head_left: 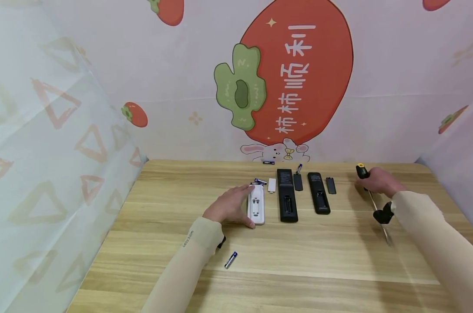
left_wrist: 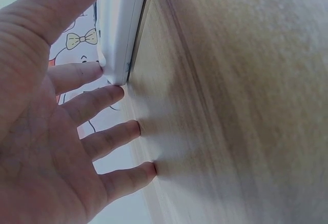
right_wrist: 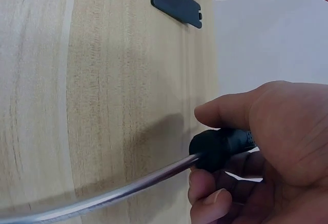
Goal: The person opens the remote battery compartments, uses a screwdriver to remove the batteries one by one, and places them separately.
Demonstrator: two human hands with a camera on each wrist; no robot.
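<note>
A row of things lies along the back of the wooden bench [head_left: 283, 269]. From left to right there are a few small batteries [head_left: 260, 181], a white cover [head_left: 272, 185], a long black remote [head_left: 287, 195] with its battery bay open, its black cover [head_left: 297, 182], a second black remote [head_left: 318, 193] and another black cover [head_left: 330, 185]. One loose battery [head_left: 230, 260] lies near the front, just beside the left sleeve, and another sits against the back wall [head_left: 268, 162].

The white remote [head_left: 256, 205] lies flat at the left end of the row, back side up with its battery bay showing. Its long axis runs from the person toward the back wall, parallel to the black remotes. The left hand [head_left: 229, 206] rests against its left edge, fingers [left_wrist: 97, 101] spread and nearly straight, tips on the bench and on the remote's side.

Well to the right, the right hand [head_left: 379, 181] grips the black handle of a screwdriver [head_left: 371, 195], fingers [right_wrist: 207, 183] curled round it. The yellow-capped end points toward the back wall and the metal shaft runs back toward the person, low over the bench. Nothing lies between the screwdriver and the nearest black cover.
</note>
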